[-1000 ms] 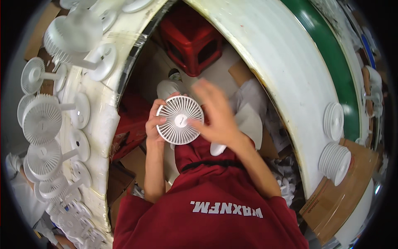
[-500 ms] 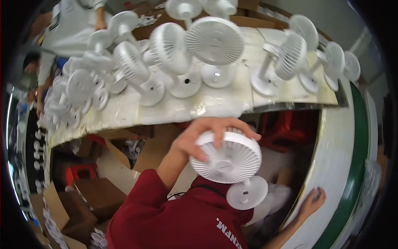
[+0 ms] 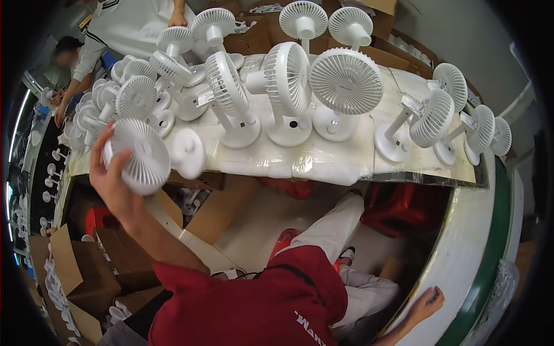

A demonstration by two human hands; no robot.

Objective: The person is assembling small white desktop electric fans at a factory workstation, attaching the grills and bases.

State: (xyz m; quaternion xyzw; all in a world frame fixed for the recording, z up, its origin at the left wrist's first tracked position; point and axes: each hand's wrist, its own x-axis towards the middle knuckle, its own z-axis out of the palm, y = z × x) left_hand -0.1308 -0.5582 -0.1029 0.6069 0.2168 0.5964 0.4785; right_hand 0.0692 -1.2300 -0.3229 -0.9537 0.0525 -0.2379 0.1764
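My left hand [image 3: 115, 179] is closed around the rim of a white desk fan [image 3: 144, 158] at the left front of the bench. The fan is tilted, and its round base [image 3: 188, 153] sticks out to the right, near the bench edge. Behind it another white fan [image 3: 137, 98] stands among a cluster of similar ones. My right hand [image 3: 426, 305] rests at the white side counter [image 3: 456, 254] at lower right, fingers loosely bent and apart, with nothing visible in it.
Several upright fans, one a front-facing fan [image 3: 346, 83], line the covered bench [image 3: 277, 161]. Open cardboard boxes [image 3: 86, 265] stand at lower left. A red stool [image 3: 404, 207] is under the bench. At the far left, a person in a white top [image 3: 135, 26] has a hand by the fans.
My left hand has carried the fan from in front of my chest to the left end of the bench. My right hand has stayed at the side counter. The view has shifted.
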